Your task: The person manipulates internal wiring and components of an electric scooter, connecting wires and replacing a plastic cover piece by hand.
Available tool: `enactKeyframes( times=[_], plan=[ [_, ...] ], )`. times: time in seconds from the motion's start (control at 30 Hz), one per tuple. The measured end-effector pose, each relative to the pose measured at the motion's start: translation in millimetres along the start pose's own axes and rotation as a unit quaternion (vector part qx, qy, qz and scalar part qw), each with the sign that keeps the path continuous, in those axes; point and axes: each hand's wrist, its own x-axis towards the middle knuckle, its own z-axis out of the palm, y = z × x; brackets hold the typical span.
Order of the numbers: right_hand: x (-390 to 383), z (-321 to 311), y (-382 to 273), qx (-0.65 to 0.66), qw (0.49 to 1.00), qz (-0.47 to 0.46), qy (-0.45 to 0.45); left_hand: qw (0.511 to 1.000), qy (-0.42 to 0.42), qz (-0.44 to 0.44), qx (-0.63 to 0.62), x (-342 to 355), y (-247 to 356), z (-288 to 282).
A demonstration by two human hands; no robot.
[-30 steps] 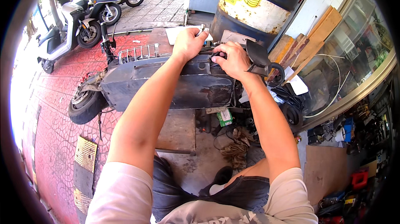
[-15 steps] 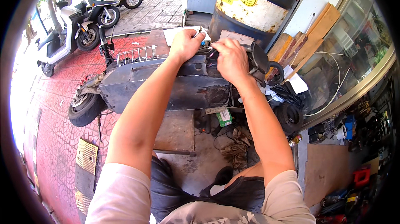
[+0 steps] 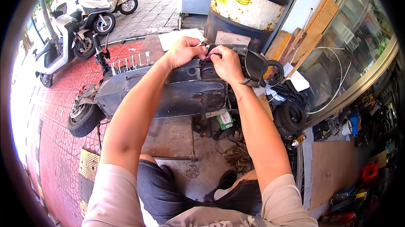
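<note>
**Wires pinched tight over a stripped scooter**

Both hands meet at the far top edge of the dark scooter body (image 3: 168, 92), which lies across the red paving with its wheel (image 3: 82, 115) at the left. The left hand (image 3: 183, 51) curls its fingers (image 3: 197, 46) nearly closed on a thin bundle of wires (image 3: 209, 53). The right hand (image 3: 225, 64) pinches the same wires, fingers narrow. A hard pull could likely snap a strand or tear it from its connector; a slip might scrape knuckles on the metal edge beside them. What the fingertips grip exactly is too small to tell.
</note>
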Motion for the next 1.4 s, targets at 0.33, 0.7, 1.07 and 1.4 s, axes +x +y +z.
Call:
enactKeyframes(
  times=[0.33, 0.7, 1.07, 1.4],
  plan=[
    [28, 6, -13, -0.012, 0.991, 0.113, 0.073, 0.977, -0.11, -0.088, -0.159, -1, 12, -11],
    [27, 7, -26, -0.208, 0.971, 0.04, 0.115, 0.997, -0.055, -0.04, 0.045, -5, 5, 10],
    [48, 13, -22, -0.233, 0.957, 0.17, 0.025, 0.974, 0.022, -0.052, 0.221, -13, 19, 21],
    [43, 17, -21, -0.243, 0.932, 0.268, 0.021, 0.987, -0.036, -0.08, 0.138, 2, -5, 22]
  ],
)
